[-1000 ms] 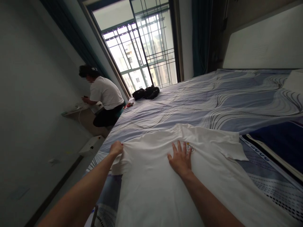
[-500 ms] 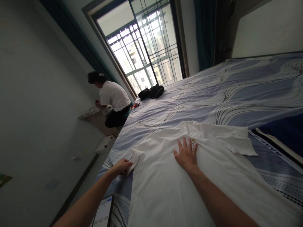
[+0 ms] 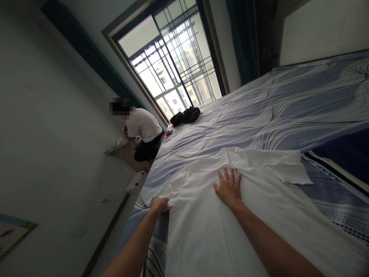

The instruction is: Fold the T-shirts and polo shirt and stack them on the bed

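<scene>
A white short-sleeved T-shirt [image 3: 198,223] lies spread on the bed, its collar pointing away from me. It has a small yellow and black print [image 3: 238,174] on the chest. My left hand [image 3: 159,204] is closed on the cuff of the left-side sleeve, and its fingertips are partly hidden by the cloth. Flat on the shirt's chest, beside the print, rests my right hand [image 3: 228,187] with fingers spread. The other sleeve [image 3: 291,175] lies loose on the sheet at the right.
A patterned blue-grey bed sheet [image 3: 230,127] extends to the window. Dark blue clothing with a striped lettered band [image 3: 325,169] lies at the right. A black bundle [image 3: 186,116] sits at the far edge. A person [image 3: 145,127] in white sits beyond the bed's left side.
My left hand has drawn the sleeve inward and bunched it near the shirt's shoulder. My right hand stays on the chest. The phone at the lower left is now almost wholly hidden by my left arm.
</scene>
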`<state>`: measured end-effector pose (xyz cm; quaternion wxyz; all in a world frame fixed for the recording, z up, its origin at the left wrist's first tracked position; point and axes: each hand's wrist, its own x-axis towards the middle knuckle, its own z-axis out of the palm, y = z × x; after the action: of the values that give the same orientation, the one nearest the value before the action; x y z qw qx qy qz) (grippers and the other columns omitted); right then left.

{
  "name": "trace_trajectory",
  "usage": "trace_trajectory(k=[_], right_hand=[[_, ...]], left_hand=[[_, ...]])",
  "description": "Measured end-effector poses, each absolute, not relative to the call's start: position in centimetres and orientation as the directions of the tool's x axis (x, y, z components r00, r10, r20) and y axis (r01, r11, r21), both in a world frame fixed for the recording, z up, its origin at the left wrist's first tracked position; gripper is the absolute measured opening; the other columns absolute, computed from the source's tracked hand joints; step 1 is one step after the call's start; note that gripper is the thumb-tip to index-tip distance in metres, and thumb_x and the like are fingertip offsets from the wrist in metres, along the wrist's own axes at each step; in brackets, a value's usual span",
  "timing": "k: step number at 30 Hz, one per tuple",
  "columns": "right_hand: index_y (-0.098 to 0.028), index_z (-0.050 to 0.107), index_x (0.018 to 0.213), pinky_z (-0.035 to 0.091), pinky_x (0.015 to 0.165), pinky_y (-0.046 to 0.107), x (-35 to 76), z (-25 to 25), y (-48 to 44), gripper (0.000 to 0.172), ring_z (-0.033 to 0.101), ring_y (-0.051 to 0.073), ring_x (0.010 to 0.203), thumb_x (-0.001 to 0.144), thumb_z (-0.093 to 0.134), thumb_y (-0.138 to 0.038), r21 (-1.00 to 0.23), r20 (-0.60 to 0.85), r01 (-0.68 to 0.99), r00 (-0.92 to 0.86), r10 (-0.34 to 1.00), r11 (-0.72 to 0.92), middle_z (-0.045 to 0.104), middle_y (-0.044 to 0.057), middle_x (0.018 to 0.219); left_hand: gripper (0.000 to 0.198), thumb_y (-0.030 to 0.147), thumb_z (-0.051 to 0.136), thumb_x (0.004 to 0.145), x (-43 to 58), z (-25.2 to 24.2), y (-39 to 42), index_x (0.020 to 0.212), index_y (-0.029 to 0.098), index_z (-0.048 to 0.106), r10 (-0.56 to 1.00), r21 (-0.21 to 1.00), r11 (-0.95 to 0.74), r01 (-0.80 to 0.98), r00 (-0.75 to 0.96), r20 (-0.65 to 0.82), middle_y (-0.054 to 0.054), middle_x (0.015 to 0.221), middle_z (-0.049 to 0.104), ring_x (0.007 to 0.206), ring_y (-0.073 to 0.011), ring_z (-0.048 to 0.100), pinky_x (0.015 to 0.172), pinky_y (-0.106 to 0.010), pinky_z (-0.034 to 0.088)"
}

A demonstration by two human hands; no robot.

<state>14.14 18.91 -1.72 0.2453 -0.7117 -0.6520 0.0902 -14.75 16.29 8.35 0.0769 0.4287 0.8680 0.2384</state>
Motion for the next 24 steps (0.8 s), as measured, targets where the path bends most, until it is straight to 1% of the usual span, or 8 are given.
trace_trajectory(k=[3, 7, 9, 11, 14, 17, 19, 24], right_hand=[[-0.019, 0.054, 0.144, -0.002, 0.118, 0.060, 14.3, -1.5, 18.9, 0.060, 0.017, 0.038, 0.150, 0.088, 0.056, -0.038, -0.492, 0.194, 0.870, 0.140, 0.971, -0.028, 0.036, 0.013, 0.160], [-0.019, 0.061, 0.135, 0.007, 0.119, 0.053, 14.5, -0.9, 19.0, 0.047, 0.035, 0.032, 0.143, 0.092, 0.050, -0.033, -0.590, 0.212, 0.805, 0.088, 0.973, 0.056, 0.051, 0.012, 0.150], [-0.021, 0.063, 0.132, 0.017, 0.117, 0.044, 14.5, -0.7, 19.0, 0.042, 0.050, 0.025, 0.130, 0.098, 0.042, -0.033, -0.670, 0.227, 0.729, 0.024, 0.974, 0.139, 0.065, 0.010, 0.134], [-0.021, 0.062, 0.133, 0.026, 0.111, 0.038, 14.5, -0.6, 19.1, 0.043, 0.058, 0.022, 0.118, 0.101, 0.037, -0.036, -0.723, 0.248, 0.658, -0.036, 0.968, 0.210, 0.072, 0.008, 0.119], [-0.016, 0.056, 0.139, 0.032, 0.103, 0.034, 14.3, -0.7, 19.1, 0.049, 0.059, 0.023, 0.113, 0.101, 0.041, -0.043, -0.722, 0.272, 0.646, -0.064, 0.960, 0.248, 0.073, 0.010, 0.115], [-0.013, 0.048, 0.145, 0.033, 0.100, 0.035, 13.9, -0.8, 19.2, 0.060, 0.058, 0.024, 0.112, 0.097, 0.048, -0.050, -0.678, 0.228, 0.714, -0.017, 0.973, 0.172, 0.069, 0.012, 0.119], [-0.016, 0.053, 0.141, 0.033, 0.100, 0.036, 13.1, -0.5, 19.5, 0.062, 0.056, 0.026, 0.114, 0.094, 0.052, -0.056, -0.644, 0.177, 0.760, 0.033, 0.984, 0.090, 0.067, 0.014, 0.121], [-0.020, 0.073, 0.109, 0.033, 0.101, 0.040, 9.9, 1.5, 21.6, 0.037, 0.052, 0.031, 0.122, 0.084, 0.064, -0.045, -0.606, 0.010, 0.792, 0.103, 0.995, -0.075, 0.064, 0.016, 0.125]], left_hand=[[0.028, 0.033, 0.057, 0.080, -11.5, 9.0, 15.3, 0.103, 0.018, 0.066, 0.823, 0.448, 0.402, 0.799, -0.529, 0.205, -0.009, 0.091, 0.070, 0.092, -0.0258, 0.066, 0.083, -0.038, 0.051], [0.044, 0.030, 0.066, 0.074, -7.2, 7.3, 12.3, 0.118, 0.027, 0.065, 0.939, 0.252, -0.134, 0.958, 0.042, 0.342, -0.007, 0.125, 0.063, 0.120, -0.0264, 0.055, 0.107, -0.043, 0.042], [0.060, 0.021, 0.064, 0.071, -6.8, 5.0, 10.5, 0.130, 0.024, 0.058, 0.896, 0.172, -0.259, 0.951, 0.170, 0.410, -0.011, 0.134, 0.057, 0.127, -0.0288, 0.049, 0.109, -0.047, 0.039], [0.068, 0.016, 0.059, 0.070, -7.7, 2.3, 9.1, 0.137, 0.019, 0.051, 0.876, 0.197, -0.210, 0.958, 0.095, 0.473, -0.014, 0.135, 0.055, 0.128, -0.0296, 0.049, 0.108, -0.049, 0.041], [0.050, 0.018, 0.055, 0.077, -9.6, -0.8, 8.2, 0.128, 0.017, 0.056, 0.843, 0.278, -0.115, 0.954, -0.054, 0.536, -0.014, 0.122, 0.061, 0.118, -0.0287, 0.055, 0.104, -0.048, 0.045], [0.033, 0.018, 0.051, 0.083, -10.2, -1.7, 8.4, 0.115, 0.018, 0.061, 0.812, 0.324, -0.050, 0.945, -0.151, 0.564, -0.011, 0.107, 0.062, 0.105, -0.0264, 0.058, 0.098, -0.045, 0.048], [0.025, 0.017, 0.053, 0.082, -9.9, -1.5, 8.5, 0.105, 0.019, 0.063, 0.815, 0.319, -0.032, 0.947, -0.160, 0.558, -0.009, 0.099, 0.061, 0.097, -0.0252, 0.059, 0.092, -0.042, 0.049], [0.014, 0.009, 0.052, 0.079, -9.4, -0.9, 8.2, 0.086, 0.019, 0.058, 0.821, 0.283, 0.079, 0.956, -0.223, 0.525, -0.006, 0.088, 0.057, 0.087, -0.0230, 0.057, 0.080, -0.036, 0.046]])
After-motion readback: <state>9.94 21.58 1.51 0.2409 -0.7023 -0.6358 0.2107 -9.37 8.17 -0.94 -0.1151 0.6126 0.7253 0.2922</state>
